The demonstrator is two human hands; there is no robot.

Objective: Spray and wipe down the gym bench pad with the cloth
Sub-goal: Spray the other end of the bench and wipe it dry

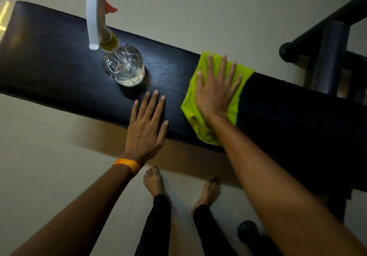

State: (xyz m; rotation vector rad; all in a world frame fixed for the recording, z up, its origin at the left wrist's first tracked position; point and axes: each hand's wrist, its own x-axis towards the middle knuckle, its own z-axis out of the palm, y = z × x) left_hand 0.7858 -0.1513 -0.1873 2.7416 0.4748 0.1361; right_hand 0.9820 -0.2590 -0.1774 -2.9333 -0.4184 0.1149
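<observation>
A long black bench pad (59,57) runs across the view from upper left to lower right. A clear spray bottle (124,67) with a white and orange trigger head stands upright on the pad, left of centre. My left hand (147,126) lies flat on the pad's near edge with fingers spread, just below the bottle and holding nothing. My right hand (216,88) presses flat, fingers apart, on a lime-green cloth (191,106) spread over the pad to the right of the left hand.
A dark metal frame (327,57) of the bench or rack stands at the upper right. My bare feet (155,182) are on the pale tiled floor (49,166) below the pad. A dark rounded object (248,231) sits on the floor at the lower right.
</observation>
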